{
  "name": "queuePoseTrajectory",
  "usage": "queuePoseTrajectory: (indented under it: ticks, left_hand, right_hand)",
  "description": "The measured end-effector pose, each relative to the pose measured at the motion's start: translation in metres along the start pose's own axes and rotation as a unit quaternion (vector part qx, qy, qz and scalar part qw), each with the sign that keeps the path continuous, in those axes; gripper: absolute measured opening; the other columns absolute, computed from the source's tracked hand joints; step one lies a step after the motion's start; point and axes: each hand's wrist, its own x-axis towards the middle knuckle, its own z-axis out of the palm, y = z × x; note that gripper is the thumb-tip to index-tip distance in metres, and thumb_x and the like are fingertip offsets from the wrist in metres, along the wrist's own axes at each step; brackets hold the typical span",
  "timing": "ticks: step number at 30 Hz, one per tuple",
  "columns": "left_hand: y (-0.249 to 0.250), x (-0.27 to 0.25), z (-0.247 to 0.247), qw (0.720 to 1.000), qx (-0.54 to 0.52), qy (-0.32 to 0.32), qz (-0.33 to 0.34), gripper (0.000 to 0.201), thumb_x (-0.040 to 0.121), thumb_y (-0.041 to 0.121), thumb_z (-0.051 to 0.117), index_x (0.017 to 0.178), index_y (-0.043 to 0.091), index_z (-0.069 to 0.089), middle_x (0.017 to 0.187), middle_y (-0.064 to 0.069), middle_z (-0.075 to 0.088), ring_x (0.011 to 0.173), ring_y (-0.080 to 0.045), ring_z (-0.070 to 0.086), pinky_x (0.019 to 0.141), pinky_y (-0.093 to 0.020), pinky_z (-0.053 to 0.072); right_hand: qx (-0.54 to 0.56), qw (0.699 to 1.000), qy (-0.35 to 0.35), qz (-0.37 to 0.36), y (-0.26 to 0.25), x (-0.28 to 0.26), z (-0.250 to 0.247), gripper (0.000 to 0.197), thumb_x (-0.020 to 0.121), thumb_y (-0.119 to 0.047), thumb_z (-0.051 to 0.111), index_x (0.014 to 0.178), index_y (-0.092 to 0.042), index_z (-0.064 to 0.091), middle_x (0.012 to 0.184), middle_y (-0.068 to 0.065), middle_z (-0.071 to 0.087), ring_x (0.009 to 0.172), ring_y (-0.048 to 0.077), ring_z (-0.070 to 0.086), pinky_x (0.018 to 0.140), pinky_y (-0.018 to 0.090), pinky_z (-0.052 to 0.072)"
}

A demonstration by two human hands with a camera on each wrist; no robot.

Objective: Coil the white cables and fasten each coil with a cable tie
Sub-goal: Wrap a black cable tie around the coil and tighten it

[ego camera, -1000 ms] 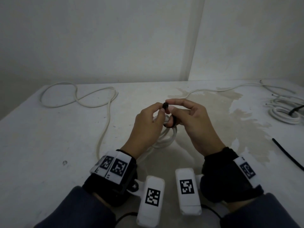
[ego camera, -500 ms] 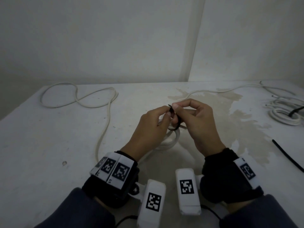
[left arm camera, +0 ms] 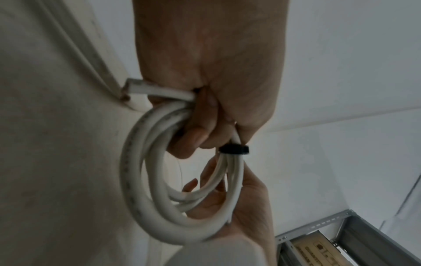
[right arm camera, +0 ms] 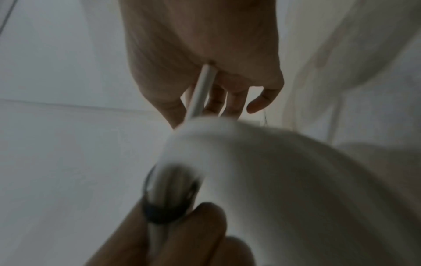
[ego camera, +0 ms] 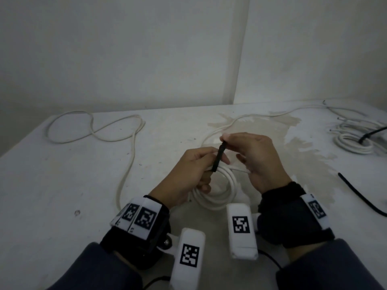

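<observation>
Stained white table [ego camera: 52, 185], bare walls [ego camera: 125, 49], grey metal shelving [left arm camera: 355, 239] with a printed cardboard box [left arm camera: 316, 250].

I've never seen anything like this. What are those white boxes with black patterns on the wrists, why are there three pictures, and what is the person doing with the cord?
No robot here: a person wears three cameras. The white boxes with printed markers are wrist cameras. The wide picture comes from the head; the two close-ups look along each hand.

The left hand grips a white cable coil. The right hand pinches the free end of a black cable tie, already looped round the coil, as the left wrist view shows.

On the table lie a loose white cable, a tied coil far right, and a black strip, perhaps another tie.
</observation>
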Motion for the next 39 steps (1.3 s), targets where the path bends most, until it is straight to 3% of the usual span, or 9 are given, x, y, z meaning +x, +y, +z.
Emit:
queuePoseTrajectory:
  ticks: [3, 8, 15, 22, 25, 27, 30, 34, 39]
  left_hand:
    - [0.001, 0.001, 0.006, 1.000, 0.008, 0.000, -0.014, 0.036, 0.101, 0.023, 0.039, 0.081, 0.009, 0.066, 0.047, 0.007, 0.024, 0.038, -0.007, 0.023, 0.040, -0.017, 0.026]
    - [0.000, 0.002, 0.009, 0.998, 0.050, 0.027, -0.016, 0.048, 0.089, 0.052, 0.052, 0.083, 0.006, 0.065, 0.052, 0.001, 0.024, 0.041, -0.011, 0.023, 0.040, -0.020, 0.027]
    - [-0.008, 0.009, 0.005, 0.988, 0.121, 0.072, 0.056, 0.030, 0.095, 0.033, 0.052, 0.083, 0.006, 0.061, 0.042, 0.012, 0.038, 0.040, -0.009, 0.030, 0.044, -0.025, 0.032]
    - [-0.008, 0.008, 0.009, 0.982, 0.133, 0.026, 0.132, 0.005, 0.097, 0.021, 0.051, 0.097, 0.018, 0.047, 0.052, 0.002, 0.037, 0.047, -0.018, 0.036, 0.047, -0.029, 0.042]
    - [-0.011, 0.006, 0.003, 0.990, 0.062, 0.030, 0.120, 0.010, 0.094, 0.014, 0.056, 0.089, 0.012, 0.049, 0.048, 0.008, 0.041, 0.044, -0.011, 0.035, 0.046, -0.026, 0.041]
    - [-0.012, 0.004, -0.001, 0.994, -0.005, 0.040, 0.099, 0.013, 0.094, 0.012, 0.056, 0.085, 0.010, 0.047, 0.045, 0.010, 0.040, 0.040, -0.008, 0.031, 0.043, -0.022, 0.035]
    - [-0.013, 0.004, -0.005, 0.996, -0.032, 0.033, 0.082, 0.012, 0.096, 0.015, 0.052, 0.097, 0.003, 0.050, 0.048, 0.009, 0.041, 0.041, -0.007, 0.028, 0.043, -0.021, 0.033]
    - [-0.016, 0.007, -0.006, 0.996, 0.016, 0.040, 0.080, 0.020, 0.096, 0.017, 0.054, 0.111, 0.004, 0.054, 0.048, 0.009, 0.044, 0.042, -0.006, 0.034, 0.045, -0.022, 0.040]
    - [-0.016, 0.009, -0.007, 0.988, 0.084, 0.063, 0.111, 0.025, 0.094, 0.021, 0.057, 0.101, -0.002, 0.053, 0.095, -0.015, 0.059, 0.050, -0.005, 0.050, 0.050, -0.022, 0.047]
  right_hand:
    - [0.000, 0.999, 0.050, -0.018, -0.002, 0.002, -0.008, 0.017, 0.083, -0.007, 0.069, 0.093, 0.007, 0.071, 0.094, 0.016, 0.070, 0.070, 0.011, 0.070, 0.052, 0.007, 0.044]
    - [0.048, 0.994, 0.095, -0.035, -0.002, 0.002, -0.007, 0.006, 0.083, -0.002, 0.068, 0.084, 0.002, 0.072, 0.088, 0.016, 0.070, 0.084, 0.022, 0.068, 0.058, 0.012, 0.049]
    - [0.149, 0.985, -0.011, -0.083, -0.013, -0.003, -0.004, 0.031, 0.084, 0.001, 0.062, 0.059, -0.013, 0.074, 0.070, 0.001, 0.070, 0.074, 0.009, 0.066, 0.064, 0.017, 0.052]
    - [0.268, 0.960, -0.051, -0.061, -0.017, -0.005, -0.005, 0.016, 0.073, -0.012, 0.064, 0.060, -0.016, 0.072, 0.068, -0.003, 0.068, 0.060, 0.002, 0.061, 0.064, 0.017, 0.050]
    - [0.222, 0.971, -0.058, -0.061, -0.013, -0.002, -0.004, 0.012, 0.080, -0.011, 0.064, 0.072, -0.013, 0.071, 0.073, -0.003, 0.068, 0.066, 0.006, 0.060, 0.071, 0.023, 0.050]
    - [0.095, 0.989, -0.089, -0.073, -0.007, -0.002, 0.000, 0.011, 0.087, -0.010, 0.063, 0.080, -0.015, 0.071, 0.081, 0.001, 0.069, 0.079, 0.013, 0.064, 0.077, 0.028, 0.050]
    - [-0.071, 0.985, -0.141, -0.073, 0.001, -0.005, 0.007, 0.012, 0.089, -0.012, 0.065, 0.080, -0.012, 0.073, 0.094, 0.019, 0.072, 0.093, 0.027, 0.070, 0.083, 0.032, 0.054]
    - [-0.085, 0.984, -0.116, -0.101, 0.003, -0.006, 0.008, 0.012, 0.088, -0.008, 0.065, 0.090, 0.000, 0.074, 0.091, 0.017, 0.074, 0.088, 0.020, 0.072, 0.080, 0.028, 0.056]
    - [-0.099, 0.982, -0.083, -0.139, 0.005, -0.002, 0.006, 0.014, 0.085, -0.009, 0.069, 0.092, 0.003, 0.075, 0.086, 0.013, 0.075, 0.082, 0.021, 0.072, 0.074, 0.028, 0.055]
